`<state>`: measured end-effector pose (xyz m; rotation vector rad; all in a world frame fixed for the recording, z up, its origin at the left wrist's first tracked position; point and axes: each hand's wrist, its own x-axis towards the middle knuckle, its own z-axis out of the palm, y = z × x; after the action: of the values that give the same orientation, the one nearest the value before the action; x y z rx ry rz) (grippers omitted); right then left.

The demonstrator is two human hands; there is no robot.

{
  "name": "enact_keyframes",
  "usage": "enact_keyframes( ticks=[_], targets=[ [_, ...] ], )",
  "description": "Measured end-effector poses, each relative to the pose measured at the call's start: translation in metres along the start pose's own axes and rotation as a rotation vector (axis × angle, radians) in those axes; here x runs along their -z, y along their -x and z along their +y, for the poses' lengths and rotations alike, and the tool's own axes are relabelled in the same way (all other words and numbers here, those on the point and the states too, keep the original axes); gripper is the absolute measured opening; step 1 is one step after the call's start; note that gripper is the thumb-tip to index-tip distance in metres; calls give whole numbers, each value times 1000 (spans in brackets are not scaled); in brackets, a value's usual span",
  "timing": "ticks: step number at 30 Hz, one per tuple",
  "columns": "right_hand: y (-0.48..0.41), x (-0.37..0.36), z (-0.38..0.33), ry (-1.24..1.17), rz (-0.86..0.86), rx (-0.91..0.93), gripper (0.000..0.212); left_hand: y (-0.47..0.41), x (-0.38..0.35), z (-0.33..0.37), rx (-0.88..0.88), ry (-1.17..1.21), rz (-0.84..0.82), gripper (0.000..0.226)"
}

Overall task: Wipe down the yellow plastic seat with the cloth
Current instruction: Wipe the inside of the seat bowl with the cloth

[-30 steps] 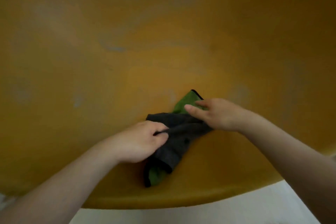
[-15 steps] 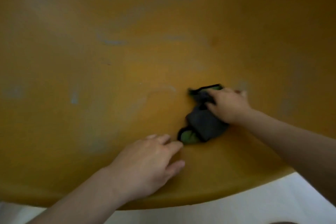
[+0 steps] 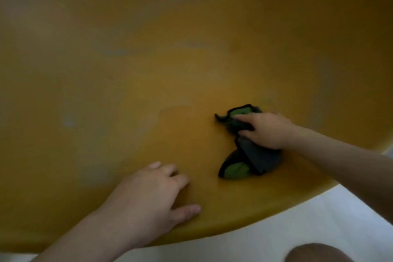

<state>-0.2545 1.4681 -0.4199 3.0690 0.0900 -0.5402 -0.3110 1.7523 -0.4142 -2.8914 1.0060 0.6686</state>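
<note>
The yellow plastic seat (image 3: 148,59) fills nearly the whole view, with pale smudges across its surface. A bunched cloth (image 3: 251,155), dark grey with green inside and black trim, lies on the seat at right of centre. My right hand (image 3: 265,130) lies on top of the cloth, with its fingers curled over the upper part and gripping it. My left hand (image 3: 148,200) rests on the bare seat near the front edge, fingers loosely bent and thumb out, holding nothing. It is apart from the cloth, to its lower left.
The seat's front rim (image 3: 234,232) curves across the bottom of the view. Below it lies a pale floor (image 3: 297,229). A rounded brown shape (image 3: 319,254) shows at the bottom right edge.
My left hand has let go of the cloth and come to rest on the seat. My right hand has bunched the cloth and drawn it to the right.
</note>
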Motion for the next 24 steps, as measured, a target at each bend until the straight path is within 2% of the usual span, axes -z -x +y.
enact_keyframes(
  ticks=[2,4,6,8,10,12,13,15,17,19,23,24],
  targets=[
    [1,14,43,-18,118,-271,53,5,-3,0,0,-18,-21,70],
    [1,8,30,-111,146,-309,54,7,-3,-1,-15,-20,-31,81],
    [5,-12,-22,-165,92,-136,64,5,1,0,-29,-30,-32,91],
    [23,-24,-75,-138,29,112,74,0,4,1,-37,-44,10,70],
    [37,-25,-79,-131,19,182,61,-8,3,5,-51,-15,53,48],
    [45,-17,-32,-74,38,49,47,-16,0,14,-89,14,55,45],
    [48,-8,2,-22,50,-103,45,-21,-3,19,-117,18,59,46],
    [56,19,69,109,124,-430,48,-30,-9,30,-165,27,77,48],
    [56,33,102,265,243,-622,57,-40,-11,38,-190,35,61,50],
    [44,21,86,202,311,-560,56,-54,-7,45,-204,66,34,53],
    [38,-30,-7,-34,129,-22,42,-91,8,57,-216,112,52,50],
    [41,-29,-11,-41,116,26,37,-99,11,60,-233,108,58,48]
  ],
)
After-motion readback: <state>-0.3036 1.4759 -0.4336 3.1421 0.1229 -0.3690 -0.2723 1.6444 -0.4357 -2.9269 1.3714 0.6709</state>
